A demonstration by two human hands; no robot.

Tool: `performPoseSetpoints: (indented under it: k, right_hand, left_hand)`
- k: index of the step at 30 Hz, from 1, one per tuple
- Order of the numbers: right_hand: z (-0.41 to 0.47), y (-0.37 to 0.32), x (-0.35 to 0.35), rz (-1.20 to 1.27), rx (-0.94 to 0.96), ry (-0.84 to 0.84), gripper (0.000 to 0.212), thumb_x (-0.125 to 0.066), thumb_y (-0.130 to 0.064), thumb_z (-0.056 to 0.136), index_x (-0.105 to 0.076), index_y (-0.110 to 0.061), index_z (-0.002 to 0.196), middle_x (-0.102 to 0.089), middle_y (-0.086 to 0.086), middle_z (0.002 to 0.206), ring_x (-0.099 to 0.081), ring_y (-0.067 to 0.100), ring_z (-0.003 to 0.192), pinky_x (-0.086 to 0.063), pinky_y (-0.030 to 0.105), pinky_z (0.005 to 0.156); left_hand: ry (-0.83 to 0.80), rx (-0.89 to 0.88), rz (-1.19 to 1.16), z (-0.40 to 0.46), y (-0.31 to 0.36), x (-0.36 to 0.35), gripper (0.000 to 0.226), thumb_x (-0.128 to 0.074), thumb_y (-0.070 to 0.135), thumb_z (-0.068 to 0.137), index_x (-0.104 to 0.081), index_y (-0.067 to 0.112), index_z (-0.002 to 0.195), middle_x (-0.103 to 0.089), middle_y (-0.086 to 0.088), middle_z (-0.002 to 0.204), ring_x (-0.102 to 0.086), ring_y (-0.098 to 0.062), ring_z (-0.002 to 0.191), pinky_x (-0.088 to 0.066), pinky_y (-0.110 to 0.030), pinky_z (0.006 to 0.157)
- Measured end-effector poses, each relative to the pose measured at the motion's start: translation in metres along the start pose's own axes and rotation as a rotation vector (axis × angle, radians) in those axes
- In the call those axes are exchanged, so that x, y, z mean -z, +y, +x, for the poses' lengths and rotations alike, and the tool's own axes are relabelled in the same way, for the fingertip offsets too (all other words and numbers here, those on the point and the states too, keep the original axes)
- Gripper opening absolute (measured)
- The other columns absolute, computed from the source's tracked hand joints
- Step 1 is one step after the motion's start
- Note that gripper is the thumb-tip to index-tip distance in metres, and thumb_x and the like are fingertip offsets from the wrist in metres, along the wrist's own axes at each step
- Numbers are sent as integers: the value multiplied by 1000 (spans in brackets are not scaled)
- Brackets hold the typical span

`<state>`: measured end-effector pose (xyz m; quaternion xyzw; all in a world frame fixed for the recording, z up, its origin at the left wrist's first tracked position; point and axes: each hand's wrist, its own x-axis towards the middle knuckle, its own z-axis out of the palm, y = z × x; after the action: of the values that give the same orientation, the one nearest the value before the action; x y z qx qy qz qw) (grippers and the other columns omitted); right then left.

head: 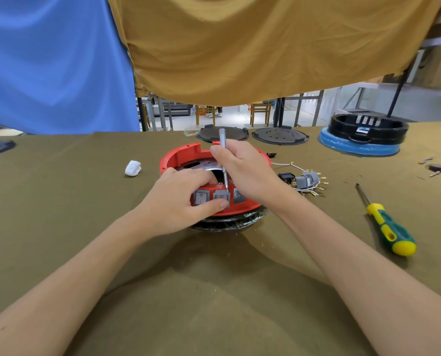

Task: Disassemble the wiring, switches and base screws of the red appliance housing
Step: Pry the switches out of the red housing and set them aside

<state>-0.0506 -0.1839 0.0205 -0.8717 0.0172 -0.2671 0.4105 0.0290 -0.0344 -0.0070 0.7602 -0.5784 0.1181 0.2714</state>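
— Prying at the middle switch (222,197)?
— Yes: right hand (242,168) fingers clamped on the thin tool (224,160), left hand (180,199) pinching the red housing (183,156). Some switches and wires (305,182) already lie right of the housing; three switches remain.

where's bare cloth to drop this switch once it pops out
Free: the cloth between the red housing and the white wad, and the wide stretch near you between the forearms. Also the gap between the loose switch bundle and the green-yellow screwdriver. Crowded: far edge with the black plates and the small parts at far right.
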Motion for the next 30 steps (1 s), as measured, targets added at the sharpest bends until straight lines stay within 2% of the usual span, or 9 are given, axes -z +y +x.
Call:
performPoseSetpoints:
  k: [4, 7, 10, 14, 18, 21, 24, 28, 30]
  right_hand:
    - [-12, 5, 2, 145, 48, 151, 35, -42, -23, 107, -49, -2, 80, -38, 9, 67, -37, 18, 60, -33, 36, 57]
    - [-15, 5, 1, 117, 86, 159, 37, -42, -24, 108, -52, 7, 88, -44, 22, 73, -41, 23, 66, -38, 40, 60]
    - [-19, 7, -2, 59, 144, 144, 35, -43, -23, 107, -53, 1, 85, -45, 6, 67, -40, 11, 61, -36, 27, 58]
    - [-23, 8, -6, 103, 142, 173, 33, -45, -23, 107, -48, -14, 75, -40, -8, 63, -36, 5, 58, -32, 24, 57]
    - [-17, 3, -9, 71, 63, 159, 37, -44, -26, 107, -44, -17, 72, -37, -10, 62, -34, 4, 56, -29, 24, 56]
    - [-10, 1, -6, 15, -3, 102, 38, -42, -30, 107, -44, -16, 72, -36, -9, 61, -32, 5, 54, -29, 26, 57]
    - [-8, 1, -6, -18, -31, 84, 39, -42, -32, 107, -44, -15, 72, -35, -8, 61, -32, 7, 55, -30, 30, 59]
    - [-17, 2, -9, 68, 31, 225, 37, -43, -27, 107, -47, -15, 72, -39, -8, 62, -36, 5, 56, -31, 23, 57]
    - [-20, 2, -8, 95, 61, 241, 35, -44, -26, 107, -50, -12, 75, -42, -6, 63, -38, 5, 58, -32, 22, 57]
  left_hand:
    - [-8, 0, 16, 1, 0, 0, 36, -44, 68, 82, -55, 34, 89, -58, 20, 81, -55, 0, 79, -40, -34, 77]
    - [-13, 5, 30, 0, 0, 0, 39, -42, 69, 82, -55, 34, 91, -58, 20, 83, -55, 1, 81, -36, -32, 78]
    - [-18, 11, 20, 0, 1, 1, 44, -40, 70, 82, -58, 31, 93, -61, 17, 86, -56, -2, 82, -40, -34, 81]
    - [-14, 6, 20, 0, 2, 1, 38, -41, 69, 82, -54, 34, 91, -59, 19, 84, -56, -2, 82, -41, -34, 81]
    - [-6, 1, 4, 0, 3, 0, 24, -51, 59, 86, -52, 35, 89, -56, 22, 81, -55, -1, 79, -39, -33, 77]
    - [-9, 1, 1, -1, 4, 1, 19, -53, 57, 85, -48, 39, 88, -53, 26, 80, -53, 1, 77, -35, -31, 74]
    - [-12, 5, -14, -1, 3, 1, 19, -54, 57, 85, -49, 39, 88, -54, 25, 81, -55, 0, 77, -38, -31, 74]
    - [-13, 4, -2, 0, 2, 1, 24, -52, 59, 85, -52, 36, 89, -57, 22, 81, -55, -2, 79, -37, -31, 76]
    - [-18, 5, 3, 0, 2, 1, 25, -52, 60, 85, -54, 35, 89, -59, 19, 82, -57, -3, 80, -39, -32, 77]
